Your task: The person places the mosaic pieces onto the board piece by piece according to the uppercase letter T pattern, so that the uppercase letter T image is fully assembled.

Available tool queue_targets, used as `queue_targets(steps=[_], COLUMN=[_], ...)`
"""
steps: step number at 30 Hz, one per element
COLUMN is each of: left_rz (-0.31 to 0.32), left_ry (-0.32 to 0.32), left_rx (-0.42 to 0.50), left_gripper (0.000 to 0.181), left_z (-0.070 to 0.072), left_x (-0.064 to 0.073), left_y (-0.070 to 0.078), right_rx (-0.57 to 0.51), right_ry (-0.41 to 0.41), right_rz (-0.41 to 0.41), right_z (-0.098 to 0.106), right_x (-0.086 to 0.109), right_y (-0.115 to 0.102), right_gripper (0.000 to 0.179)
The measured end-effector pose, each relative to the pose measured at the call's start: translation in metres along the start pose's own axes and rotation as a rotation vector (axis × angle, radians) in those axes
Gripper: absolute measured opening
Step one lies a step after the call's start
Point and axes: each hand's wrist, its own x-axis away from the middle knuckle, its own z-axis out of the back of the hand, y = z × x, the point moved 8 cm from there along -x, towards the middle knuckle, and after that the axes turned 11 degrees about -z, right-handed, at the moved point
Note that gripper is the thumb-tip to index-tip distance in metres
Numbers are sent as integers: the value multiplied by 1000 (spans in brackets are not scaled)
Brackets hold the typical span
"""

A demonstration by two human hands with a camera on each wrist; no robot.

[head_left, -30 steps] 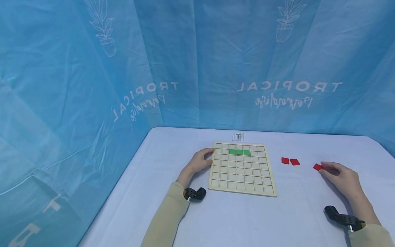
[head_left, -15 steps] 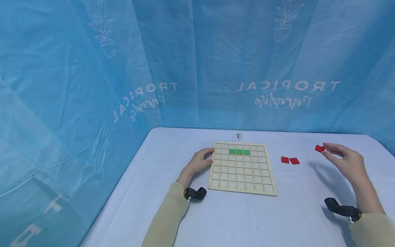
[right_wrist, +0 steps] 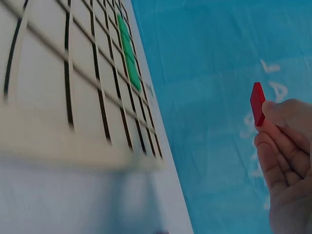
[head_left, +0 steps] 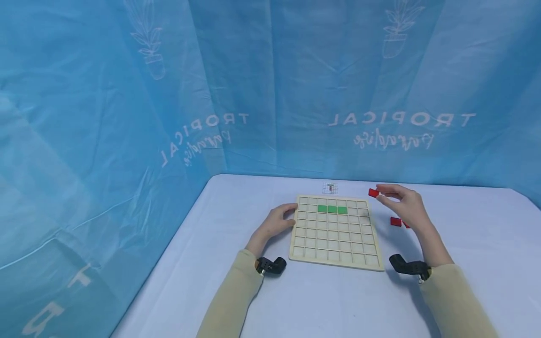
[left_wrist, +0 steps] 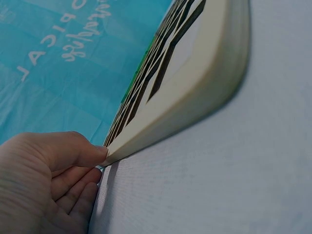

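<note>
A square wooden grid board (head_left: 336,267) lies flat on the white table. Three green square tiles (head_left: 332,209) sit side by side in one of its far rows. My left hand (head_left: 274,222) touches the board's left edge with thumb and fingertips; the left wrist view shows the thumb (left_wrist: 73,150) against the rim. Up off the table, near the board's far right corner, my right hand (head_left: 403,204) pinches a red square tile (right_wrist: 257,104) between thumb and fingers. Under the right arm lie two more red tiles (head_left: 395,221), one partly hidden by the wrist.
Behind the board lies a small printed grid card (head_left: 330,188) with a T-shaped pattern. The white-covered table (head_left: 321,305) reaches back to a blue printed cloth (head_left: 304,94), which also hangs along the left side.
My right hand has lifted the red tile off the table and carried it left, towards the board's far right corner. The left hand stays at the board's edge. The view has shifted slightly.
</note>
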Motion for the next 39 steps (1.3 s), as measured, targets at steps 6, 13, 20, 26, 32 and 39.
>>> queue_targets(steps=[6, 13, 20, 26, 32, 39], left_rz=[-16, -14, -15, -7, -2, -4], left_ry=[-12, -19, -14, -9, -1, 0], left_rx=[-3, -26, -34, -37, -33, -37], left_gripper=[52, 52, 52, 52, 52, 52], left_z=[-3, -3, -2, -1, 0, 0], left_x=[-3, -4, -3, -2, -1, 0], left_y=[5, 5, 4, 2, 0, -2], right_rx=[-36, -92, -85, -95, -72, -47], right_ry=[-44, -155, -194, -217, -224, -221], right_rz=[88, 31, 30, 64, 89, 114], right_z=[-35, -57, -72, -83, -96, -111], right_x=[-1, 8, 10, 12, 14, 20], right_y=[-24, -46, -44, -42, -34, -24], right_gripper=[43, 44, 42, 38, 35, 34])
